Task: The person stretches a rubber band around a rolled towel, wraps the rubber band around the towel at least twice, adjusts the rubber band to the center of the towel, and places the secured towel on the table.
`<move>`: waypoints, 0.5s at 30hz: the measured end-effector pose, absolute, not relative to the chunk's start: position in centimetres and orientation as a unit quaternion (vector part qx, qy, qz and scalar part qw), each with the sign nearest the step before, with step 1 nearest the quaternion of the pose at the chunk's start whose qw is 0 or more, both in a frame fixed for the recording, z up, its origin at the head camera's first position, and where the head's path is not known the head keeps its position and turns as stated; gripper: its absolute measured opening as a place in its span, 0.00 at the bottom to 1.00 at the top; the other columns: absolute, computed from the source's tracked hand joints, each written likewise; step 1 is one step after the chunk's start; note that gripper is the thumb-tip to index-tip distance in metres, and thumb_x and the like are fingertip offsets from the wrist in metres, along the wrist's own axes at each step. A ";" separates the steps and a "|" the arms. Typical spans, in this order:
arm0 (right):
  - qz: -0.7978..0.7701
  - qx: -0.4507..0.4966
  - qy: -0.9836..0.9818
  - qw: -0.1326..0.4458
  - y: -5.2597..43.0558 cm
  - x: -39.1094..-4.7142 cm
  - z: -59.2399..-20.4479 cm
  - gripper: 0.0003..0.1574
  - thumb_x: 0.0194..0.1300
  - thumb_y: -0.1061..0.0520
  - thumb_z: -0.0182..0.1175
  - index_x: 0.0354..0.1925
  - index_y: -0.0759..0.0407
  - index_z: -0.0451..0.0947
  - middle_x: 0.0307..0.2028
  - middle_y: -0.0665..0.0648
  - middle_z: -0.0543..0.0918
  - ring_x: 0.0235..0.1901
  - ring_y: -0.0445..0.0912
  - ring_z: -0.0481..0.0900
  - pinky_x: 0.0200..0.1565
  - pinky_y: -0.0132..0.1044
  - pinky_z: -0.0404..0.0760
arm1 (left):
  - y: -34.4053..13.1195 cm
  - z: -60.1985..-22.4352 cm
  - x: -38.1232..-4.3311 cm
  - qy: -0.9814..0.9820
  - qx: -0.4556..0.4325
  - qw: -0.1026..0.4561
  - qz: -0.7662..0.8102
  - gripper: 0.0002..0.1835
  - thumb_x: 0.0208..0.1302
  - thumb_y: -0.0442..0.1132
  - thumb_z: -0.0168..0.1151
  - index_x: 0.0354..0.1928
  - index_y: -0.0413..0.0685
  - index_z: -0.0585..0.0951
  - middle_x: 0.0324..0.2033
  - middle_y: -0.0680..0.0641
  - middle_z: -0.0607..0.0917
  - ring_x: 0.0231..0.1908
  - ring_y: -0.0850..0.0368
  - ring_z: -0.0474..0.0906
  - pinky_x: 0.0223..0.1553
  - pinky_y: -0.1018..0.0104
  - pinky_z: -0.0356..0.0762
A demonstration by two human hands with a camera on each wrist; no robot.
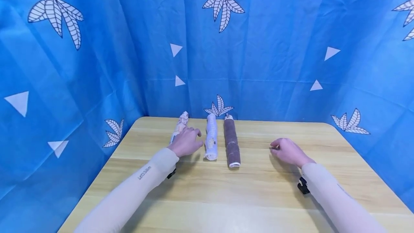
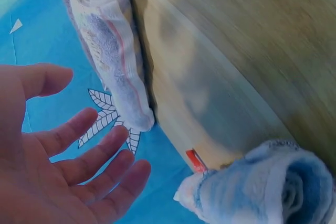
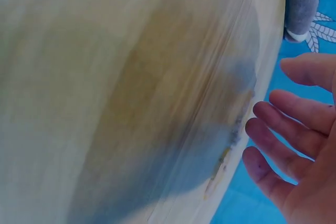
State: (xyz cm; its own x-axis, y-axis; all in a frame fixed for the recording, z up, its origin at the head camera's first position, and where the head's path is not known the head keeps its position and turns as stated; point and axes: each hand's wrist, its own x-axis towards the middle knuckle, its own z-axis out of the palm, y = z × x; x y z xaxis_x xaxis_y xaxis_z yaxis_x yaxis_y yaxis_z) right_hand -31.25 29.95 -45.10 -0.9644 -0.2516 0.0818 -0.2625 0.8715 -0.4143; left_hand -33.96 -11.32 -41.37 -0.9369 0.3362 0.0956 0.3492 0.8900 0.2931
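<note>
A patterned towel (image 1: 182, 122), lavender towel (image 1: 211, 136) and brown towel (image 1: 231, 141) lie rolled, apart.

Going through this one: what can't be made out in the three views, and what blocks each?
- Head: near end of the patterned roll, behind the left hand.
- Head: print on the right sleeve, too small and angled to read.
- Left wrist: what the red patch is, blurred.
- Right wrist: rest of the brown roll, cut off by the top edge.
- Right wrist: part of the right hand, cut off by the right edge.
</note>
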 end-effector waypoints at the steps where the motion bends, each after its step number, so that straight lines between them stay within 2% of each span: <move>1: 0.214 0.129 -0.968 0.012 30.0 -31.4 -45.1 0.21 0.67 0.57 0.63 0.54 0.68 0.81 0.51 0.67 0.85 0.48 0.59 0.84 0.54 0.58 0.79 | -11.2 -41.3 -34.0 -0.971 -0.179 0.024 -0.157 0.21 0.66 0.50 0.61 0.56 0.46 0.81 0.54 0.44 0.83 0.54 0.48 0.76 0.55 0.50 0.76; 10: 0.190 0.119 -0.974 0.014 30.3 -32.0 -45.2 0.17 0.67 0.57 0.63 0.50 0.66 0.83 0.48 0.67 0.86 0.51 0.64 0.82 0.56 0.62 0.77 | -9.8 -41.6 -35.3 -0.968 -0.181 0.035 -0.167 0.20 0.67 0.49 0.60 0.56 0.46 0.81 0.53 0.45 0.85 0.56 0.46 0.76 0.59 0.50 0.74; 15: 0.185 0.122 -0.975 0.021 29.9 -32.4 -45.5 0.14 0.66 0.58 0.63 0.47 0.65 0.85 0.46 0.66 0.87 0.50 0.63 0.83 0.55 0.61 0.78 | -9.1 -42.0 -36.9 -0.973 -0.159 0.029 -0.166 0.21 0.67 0.49 0.61 0.56 0.46 0.81 0.50 0.45 0.85 0.52 0.47 0.78 0.54 0.52 0.77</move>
